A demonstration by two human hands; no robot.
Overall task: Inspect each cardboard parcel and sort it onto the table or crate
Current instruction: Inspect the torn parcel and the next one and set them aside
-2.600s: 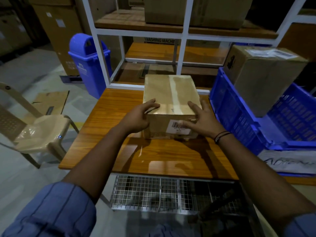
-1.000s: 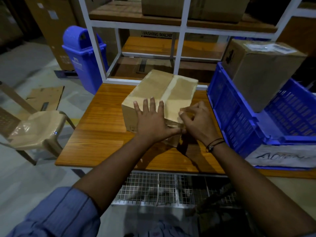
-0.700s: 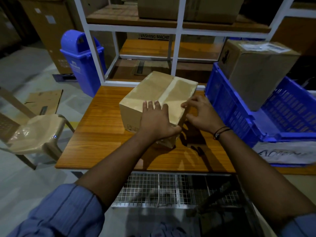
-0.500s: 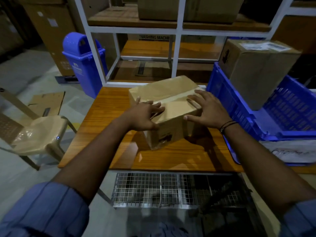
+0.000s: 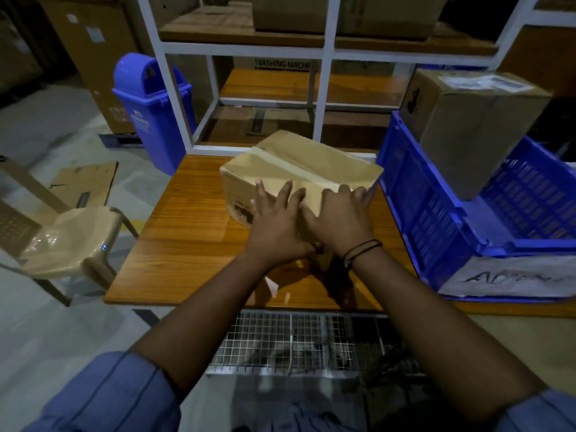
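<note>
Sorting is looking midway: the taped brown cardboard parcel (image 5: 299, 169) is lying skewed on the orange wooden table (image 5: 187, 238), left hand (image 5: 276, 226) pressing it flat-fingered, right hand (image 5: 341, 222) alongside, hold unclear; another brown cardboard box (image 5: 467, 126) is sitting in the blue plastic crate (image 5: 420, 207)

Taped cardboard parcel (image 5: 299, 169) skewed on wooden table (image 5: 187, 244), left hand (image 5: 277, 226) pressing straight spread fingers (image 5: 285, 193) against its near side, right hand (image 5: 341, 222) fingers (image 5: 358, 193) curled over top edge, blue crate (image 5: 414, 198) just right of those fingers

Taped brown parcel (image 5: 299, 169), askew on wooden table (image 5: 187, 241)
</note>
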